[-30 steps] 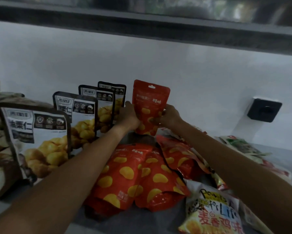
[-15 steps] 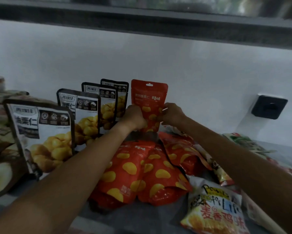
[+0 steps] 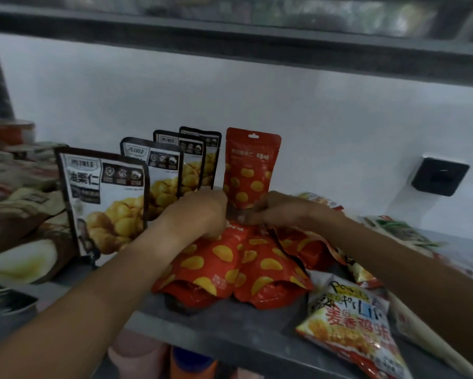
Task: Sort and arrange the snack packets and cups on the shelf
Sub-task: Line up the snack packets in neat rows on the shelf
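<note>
A red pouch with yellow spots (image 3: 250,170) stands upright against the white back wall, right of a row of black-and-white chestnut pouches (image 3: 106,198). Both hands are at its foot. My right hand (image 3: 276,210) pinches the pouch's bottom edge with curled fingers. My left hand (image 3: 202,212) touches the pouch's lower left corner, its fingers bent down onto the flat red spotted pouches (image 3: 230,266); the fingertips are hidden, so its grip is unclear. Those flat pouches lie in an overlapping heap on the grey shelf (image 3: 230,326).
A yellow-and-red chip bag (image 3: 350,332) lies at the front right, with more packets (image 3: 394,231) behind my right forearm. Brown packets (image 3: 19,242) and a cup (image 3: 8,131) crowd the left. A black wall socket (image 3: 439,176) sits on the back wall, and an upper shelf (image 3: 230,42) hangs overhead.
Both hands slid from the sides of the upright red pouch down to its base. The pouch now stands against the wall. The view shifted closer and slightly left.
</note>
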